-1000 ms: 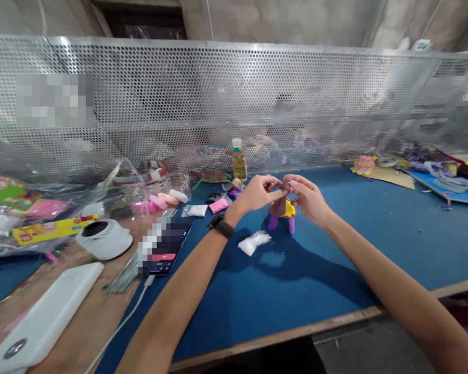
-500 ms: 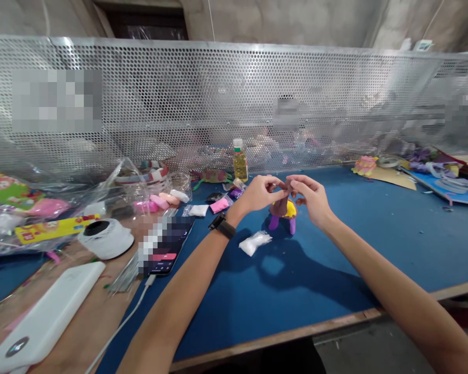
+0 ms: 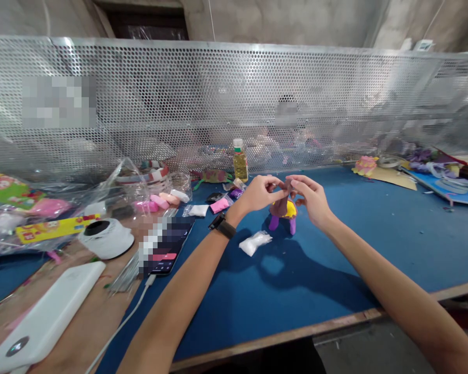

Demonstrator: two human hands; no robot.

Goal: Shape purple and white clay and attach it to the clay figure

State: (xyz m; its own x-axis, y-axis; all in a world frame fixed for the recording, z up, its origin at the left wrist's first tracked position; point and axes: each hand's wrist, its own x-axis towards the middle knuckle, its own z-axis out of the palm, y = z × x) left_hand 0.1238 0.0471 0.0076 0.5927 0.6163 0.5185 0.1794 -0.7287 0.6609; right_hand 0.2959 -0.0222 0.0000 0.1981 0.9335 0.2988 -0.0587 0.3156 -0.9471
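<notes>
A small clay animal figure (image 3: 290,209) stands on the blue table mat, with purple legs, a yellow body and a brownish neck and head part. My left hand (image 3: 260,194) pinches the top of the brown part between thumb and fingers. From the other side, the fingertips of my right hand (image 3: 312,201) close on the same spot. The fingers hide much of the top of the figure. In front of it and a little to the left lies a clear packet of white clay (image 3: 255,242), touched by neither hand.
Behind my left hand stands a bottle of yellow liquid (image 3: 239,163). Packets of pink clay (image 3: 219,205) and white clay (image 3: 198,210) lie left of it. A phone (image 3: 175,244) on a cable and a white power bank (image 3: 49,311) lie nearer. A perforated metal screen (image 3: 203,98) closes the back.
Almost nothing differs. Both hands stay on the top of the clay figure, with only a slight shift of the right fingers.
</notes>
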